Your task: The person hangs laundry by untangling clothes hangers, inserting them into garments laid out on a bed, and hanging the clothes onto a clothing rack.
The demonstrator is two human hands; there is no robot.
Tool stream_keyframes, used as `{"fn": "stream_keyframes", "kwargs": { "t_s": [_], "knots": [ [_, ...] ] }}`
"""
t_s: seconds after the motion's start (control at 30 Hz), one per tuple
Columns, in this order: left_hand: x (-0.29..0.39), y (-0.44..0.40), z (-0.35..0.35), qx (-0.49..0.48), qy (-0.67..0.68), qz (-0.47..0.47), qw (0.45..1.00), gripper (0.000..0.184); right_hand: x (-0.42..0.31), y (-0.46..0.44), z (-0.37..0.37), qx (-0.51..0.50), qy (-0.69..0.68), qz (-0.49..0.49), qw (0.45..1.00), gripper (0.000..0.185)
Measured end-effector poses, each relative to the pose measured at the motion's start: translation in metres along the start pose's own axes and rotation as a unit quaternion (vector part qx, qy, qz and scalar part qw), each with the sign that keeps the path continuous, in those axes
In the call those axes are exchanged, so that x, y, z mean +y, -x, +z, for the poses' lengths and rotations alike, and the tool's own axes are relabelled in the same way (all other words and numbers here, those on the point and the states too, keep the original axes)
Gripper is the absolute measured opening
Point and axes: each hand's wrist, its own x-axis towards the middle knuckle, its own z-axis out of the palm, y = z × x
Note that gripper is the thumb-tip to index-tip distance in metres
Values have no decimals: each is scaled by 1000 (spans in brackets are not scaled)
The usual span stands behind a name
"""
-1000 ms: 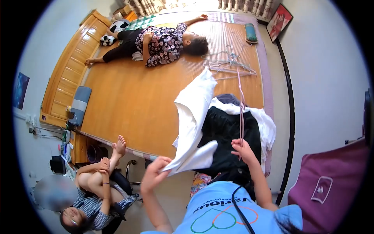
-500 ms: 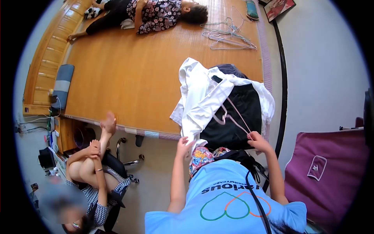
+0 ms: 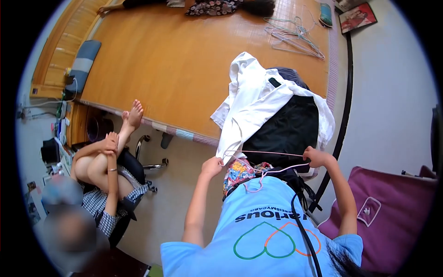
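Fingers of the right hand (image 3: 317,157) clamped on pink hanger (image 3: 264,174); left hand (image 3: 212,166) clamped on white garment (image 3: 256,104), which partly overlies black clothing (image 3: 290,127) on the bed (image 3: 170,74)

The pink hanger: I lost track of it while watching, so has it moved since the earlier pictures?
Yes: judged against the bed's edge, the pink hanger has come nearer, toward the blue shirt.
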Motion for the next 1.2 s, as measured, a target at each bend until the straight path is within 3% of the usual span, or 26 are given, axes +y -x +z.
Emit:
{"fn": "stream_keyframes", "kwargs": {
  "t_s": [0.03,0.1,0.33,0.37,0.43,0.5,0.6,0.63,0.7,0.73,0.77,0.8,0.9,0.93,1.0,1.07,1.1,1.13,1.2],
  "knots": [
    [-1,3,4,4,4,-8,1000,10,-1,-4,-5,-5,12,-10,1000,29],
    [-5,8,14,72,-140,81,984,8,-5,-13,-16,-13,30,-26,999,29],
    [8,33,4,223,-160,165,947,3,-35,-64,-76,-59,194,-127,971,23],
    [14,40,-2,251,-167,179,937,1,-39,-69,-80,-6,204,-191,960,22],
    [26,56,-14,286,-177,184,923,1,-54,-73,-95,-28,208,-205,956,27],
    [36,77,-27,365,-157,193,897,4,-62,-80,-99,-61,194,-241,949,30],
    [55,111,-44,393,-125,218,885,11,-72,-87,-87,-116,123,-242,955,29],
    [63,122,-50,404,-127,210,881,11,-76,-87,-82,-108,129,-297,940,26],
    [77,148,-61,396,94,266,874,18,-103,-67,-65,-67,64,-327,940,23],
    [83,161,-68,410,90,257,870,18,-127,-42,-59,-98,-39,-243,964,21],
    [88,173,-79,440,12,258,860,17,-137,-37,-47,-90,-78,-267,956,20],
    [88,183,-87,467,-69,254,844,17,-148,-33,-40,-43,-25,-308,950,21],
    [58,197,-98,640,-33,99,761,17,-156,-52,-17,-134,-182,-353,908,18],
    [45,199,-102,666,0,49,744,25,-160,-54,-11,-156,-215,-388,883,17],
    [24,188,-105,688,3,-8,726,34,-153,-79,4,-41,-169,-427,887,16],
    [-5,162,-92,645,36,-11,763,41,-137,-116,13,105,-58,-412,903,13],
    [-5,152,-90,597,-5,-12,802,43,-131,-121,13,117,-37,-406,905,17],
    [-3,140,-87,566,13,-10,825,47,-123,-124,14,138,-50,-410,900,34],
    [2,113,-87,587,9,-9,809,50,-111,-129,15,122,-74,-401,905,39]
  ]
}}
